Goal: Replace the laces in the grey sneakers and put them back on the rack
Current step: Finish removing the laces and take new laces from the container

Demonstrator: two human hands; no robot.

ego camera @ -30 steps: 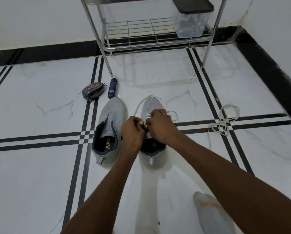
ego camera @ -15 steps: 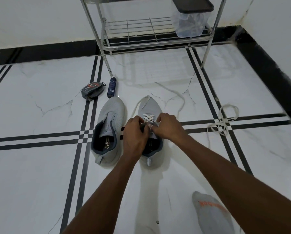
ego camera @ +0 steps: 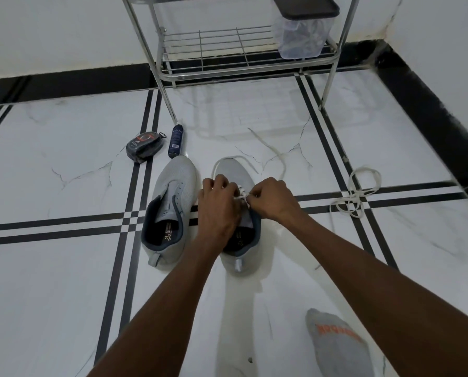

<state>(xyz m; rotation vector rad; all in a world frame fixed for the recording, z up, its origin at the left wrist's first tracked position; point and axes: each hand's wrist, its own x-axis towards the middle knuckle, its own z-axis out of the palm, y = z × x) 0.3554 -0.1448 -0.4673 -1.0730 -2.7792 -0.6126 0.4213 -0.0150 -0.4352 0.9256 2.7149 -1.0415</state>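
Note:
Two grey sneakers stand side by side on the tiled floor, toes pointing away from me. The left sneaker [ego camera: 173, 202] has no lace. Over the right sneaker [ego camera: 235, 172] both hands work a white lace [ego camera: 270, 148], whose loose end trails across the floor beyond the toe. My left hand [ego camera: 219, 205] covers the sneaker's tongue and pinches the lace. My right hand [ego camera: 270, 200] pinches the lace at the eyelets. A second white lace [ego camera: 357, 194] lies bunched on the floor to the right. The metal rack [ego camera: 243, 69] stands at the back.
A clear tub with a dark lid [ego camera: 303, 28] sits on the rack's lower shelf. A dark shoe-polish sponge [ego camera: 145, 145] and a small blue bottle [ego camera: 176, 141] lie left of the rack's leg. My socked foot [ego camera: 336, 346] rests at the lower right. Walls meet at the back right.
Both hands have shifted slightly along the right sneaker's eyelets, and the lace's loose end has swung out farther across the floor beyond the toe.

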